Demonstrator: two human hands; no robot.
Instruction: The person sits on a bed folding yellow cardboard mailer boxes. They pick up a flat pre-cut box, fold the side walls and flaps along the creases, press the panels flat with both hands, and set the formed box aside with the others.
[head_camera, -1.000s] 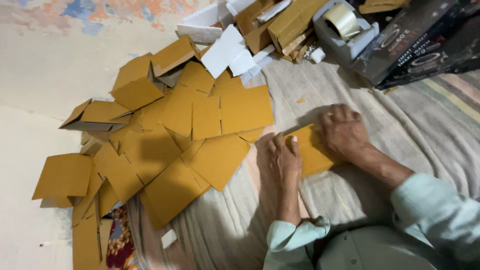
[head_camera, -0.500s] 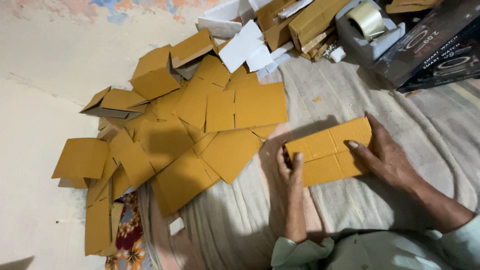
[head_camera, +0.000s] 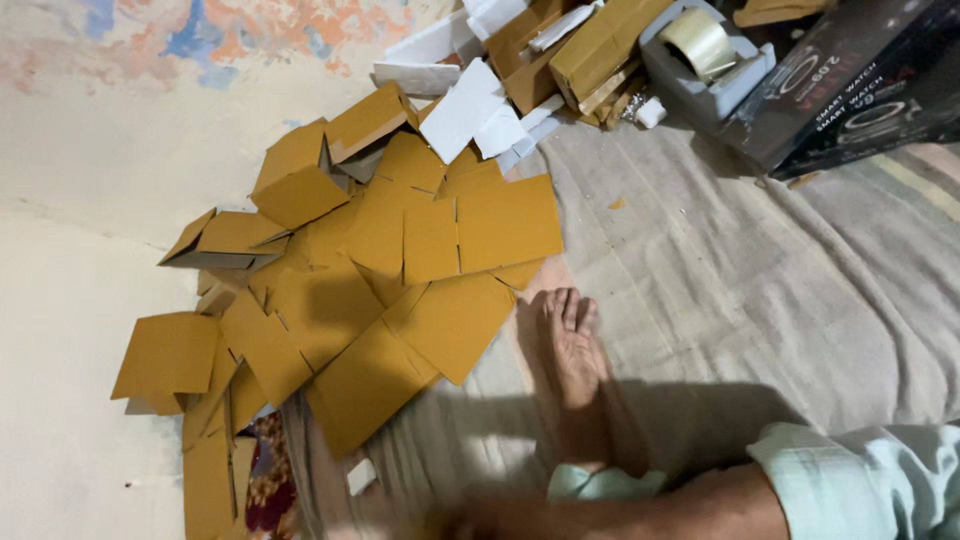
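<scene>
Left hand (head_camera: 565, 350) lies flat and empty on the cloth (head_camera: 760, 300), just right of the cardboard pile (head_camera: 400, 270). Right hand (head_camera: 455, 522) is blurred below the pile, can't tell grip. Few boxes (head_camera: 300, 180) folded, most pcs unfolded imo.

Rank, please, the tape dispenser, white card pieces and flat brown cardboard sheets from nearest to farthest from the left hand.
1. flat brown cardboard sheets, just left of the left hand.
2. white card pieces, farther up the pile.
3. tape dispenser, far upper right.
</scene>
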